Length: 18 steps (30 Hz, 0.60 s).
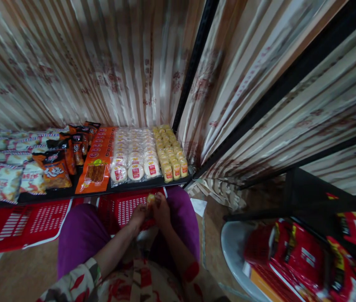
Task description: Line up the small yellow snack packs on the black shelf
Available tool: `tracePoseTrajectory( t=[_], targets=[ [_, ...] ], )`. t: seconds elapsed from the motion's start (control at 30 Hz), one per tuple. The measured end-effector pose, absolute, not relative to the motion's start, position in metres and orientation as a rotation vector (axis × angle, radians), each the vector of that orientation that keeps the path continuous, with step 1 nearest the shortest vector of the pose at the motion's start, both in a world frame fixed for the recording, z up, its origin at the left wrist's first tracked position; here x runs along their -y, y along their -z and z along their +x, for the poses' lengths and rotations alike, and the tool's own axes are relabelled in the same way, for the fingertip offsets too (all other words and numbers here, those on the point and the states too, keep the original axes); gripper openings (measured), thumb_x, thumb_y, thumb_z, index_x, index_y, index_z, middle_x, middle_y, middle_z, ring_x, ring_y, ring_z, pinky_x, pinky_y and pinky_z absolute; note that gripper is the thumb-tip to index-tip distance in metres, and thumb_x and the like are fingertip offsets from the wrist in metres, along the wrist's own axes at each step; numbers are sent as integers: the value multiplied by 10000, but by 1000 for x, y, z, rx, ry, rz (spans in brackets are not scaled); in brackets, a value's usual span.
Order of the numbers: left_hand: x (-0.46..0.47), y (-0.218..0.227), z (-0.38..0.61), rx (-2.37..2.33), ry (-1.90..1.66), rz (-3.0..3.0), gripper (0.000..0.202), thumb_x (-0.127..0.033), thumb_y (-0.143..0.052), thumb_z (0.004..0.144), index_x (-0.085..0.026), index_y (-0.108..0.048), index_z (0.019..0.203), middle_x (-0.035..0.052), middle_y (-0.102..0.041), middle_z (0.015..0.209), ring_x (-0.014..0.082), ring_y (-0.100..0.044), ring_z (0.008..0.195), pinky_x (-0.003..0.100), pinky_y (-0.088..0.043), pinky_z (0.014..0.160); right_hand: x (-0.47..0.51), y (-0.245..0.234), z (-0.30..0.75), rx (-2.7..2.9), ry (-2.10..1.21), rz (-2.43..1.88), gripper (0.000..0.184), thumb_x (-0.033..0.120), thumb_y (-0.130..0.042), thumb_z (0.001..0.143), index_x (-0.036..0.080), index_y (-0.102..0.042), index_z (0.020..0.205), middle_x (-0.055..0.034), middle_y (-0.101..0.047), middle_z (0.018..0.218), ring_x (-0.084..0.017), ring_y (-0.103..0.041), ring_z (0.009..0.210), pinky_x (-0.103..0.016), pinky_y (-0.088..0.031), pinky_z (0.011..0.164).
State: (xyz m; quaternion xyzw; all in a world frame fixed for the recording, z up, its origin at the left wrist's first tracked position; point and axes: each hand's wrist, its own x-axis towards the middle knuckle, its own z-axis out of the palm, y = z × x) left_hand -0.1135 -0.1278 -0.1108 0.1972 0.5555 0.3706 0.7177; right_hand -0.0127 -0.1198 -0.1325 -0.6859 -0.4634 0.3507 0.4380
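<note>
My left hand (139, 215) and my right hand (161, 211) meet above my lap, just in front of the shelf edge. Between their fingertips they pinch a small yellow wrapped snack (150, 199); its label is too blurred to read. Similar yellow snacks (171, 153) stand in tight rows at the shelf's right end. Left of those lie rows of round white wrapped cakes (135, 171), then flat orange snack packets (95, 170). A red plastic basket (119, 212) is under the shelf edge, partly behind my hands.
Black-and-orange bags (53, 167) and white snack bags (3, 180) fill the shelf's left part. Another red basket (47, 222) sits below. Patterned curtains (118, 63) and a black metal post (195, 63) stand behind. At right, a grey tub (233, 247) adjoins red packets (307, 256).
</note>
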Motion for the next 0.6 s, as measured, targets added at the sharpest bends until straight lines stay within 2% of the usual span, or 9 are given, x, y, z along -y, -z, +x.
tracePoseTrajectory(
  t=[0.13,0.43,0.6],
  targets=[
    [126,105,-106,-1248,-859,461,229,-115,-706,573,-176,-532,710,-26,-618,595,99,-568,531,221,-441,589,126,119,-10,1142,-898,-1622,433,242,-456,787,157,-494,1210,-111,-638,1097,-182,-627,991,-322,-498,890],
    [120,85,-94,-1280,-918,662,357,-313,-786,528,-168,-557,760,-43,-600,594,105,-571,574,207,-435,569,132,99,0,1062,-834,-1527,495,274,-475,791,164,-412,1270,-127,-599,1160,-188,-615,1012,-341,-503,896],
    [115,72,-81,-1134,-996,720,411,-359,-784,531,-162,-552,807,-21,-641,653,116,-598,618,222,-454,622,132,93,9,1100,-738,-1531,465,309,-502,798,167,-444,1237,-133,-591,1151,-206,-599,1028,-371,-493,903]
  ],
)
